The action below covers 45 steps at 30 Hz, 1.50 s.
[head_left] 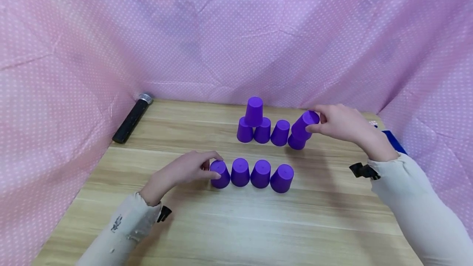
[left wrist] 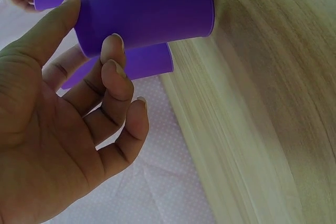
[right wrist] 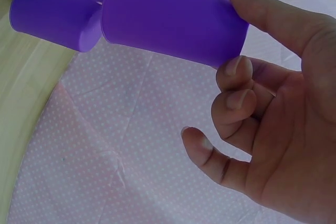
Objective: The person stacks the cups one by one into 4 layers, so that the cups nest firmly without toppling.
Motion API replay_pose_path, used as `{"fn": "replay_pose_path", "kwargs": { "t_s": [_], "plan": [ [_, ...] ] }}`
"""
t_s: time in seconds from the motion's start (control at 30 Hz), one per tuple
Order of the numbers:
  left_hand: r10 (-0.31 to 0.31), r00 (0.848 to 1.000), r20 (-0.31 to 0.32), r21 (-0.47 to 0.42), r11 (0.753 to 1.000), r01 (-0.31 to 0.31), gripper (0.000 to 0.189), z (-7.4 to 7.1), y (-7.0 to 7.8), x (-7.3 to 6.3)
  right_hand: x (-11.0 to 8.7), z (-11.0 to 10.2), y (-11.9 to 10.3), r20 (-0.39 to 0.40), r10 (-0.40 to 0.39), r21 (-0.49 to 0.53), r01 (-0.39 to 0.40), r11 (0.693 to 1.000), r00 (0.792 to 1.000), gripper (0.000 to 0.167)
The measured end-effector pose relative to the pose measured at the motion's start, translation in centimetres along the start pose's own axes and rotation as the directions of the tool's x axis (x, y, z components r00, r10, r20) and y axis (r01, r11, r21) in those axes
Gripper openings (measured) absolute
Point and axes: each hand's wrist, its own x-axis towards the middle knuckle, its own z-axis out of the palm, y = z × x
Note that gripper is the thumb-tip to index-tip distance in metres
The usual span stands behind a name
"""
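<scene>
My right hand [head_left: 338, 123] pinches a purple cup [head_left: 305, 124] near its base, between thumb and fingertips. That cup is upside down and tilted, overlapping the rightmost cup [head_left: 297, 142] of the back row in the head view. My left hand [head_left: 186, 168] has its thumb and fingers around the base end of the leftmost front cup [head_left: 220, 174], which stands upside down on the table. The right wrist view shows the tilted cup [right wrist: 173, 19] with its open end away from the palm. The left wrist view shows the front cup [left wrist: 147, 11] at the fingertips.
More upside-down cups [head_left: 260, 173] continue the front row to the right. In the back row, one cup [head_left: 255, 111] stands across two others, with a single cup [head_left: 280, 133] beside them. A black rod with a silver end [head_left: 132, 119] lies far left. Pink dotted cloth [head_left: 229, 44] surrounds the table [head_left: 229, 233].
</scene>
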Motion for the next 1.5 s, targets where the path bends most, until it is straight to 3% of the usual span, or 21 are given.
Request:
{"fn": "replay_pose_path", "kwargs": {
  "t_s": [0.5, 0.8, 1.5],
  "plan": [
    [-0.006, 1.0, 0.004, 0.025, 1.0, 0.006, 0.04, -0.1, 0.2, -0.3, 2.7, -0.9, -0.3, 0.053, 0.024, -0.025, -0.022, 0.999, 0.998, 0.051],
    [-0.007, 1.0, 0.002, 0.04, 0.999, 0.007, 0.041, 0.0, 0.2, -0.3, 4.1, -0.9, -0.7, 0.084, 0.024, -0.058, -0.019, 0.998, 0.996, 0.059],
    [-0.014, 1.0, -0.002, 0.052, 0.999, 0.014, 0.041, -0.2, 0.5, -0.1, 5.4, -0.7, 0.0, 0.13, 0.022, -0.038, -0.017, 0.999, 0.991, 0.058]
  ]
}}
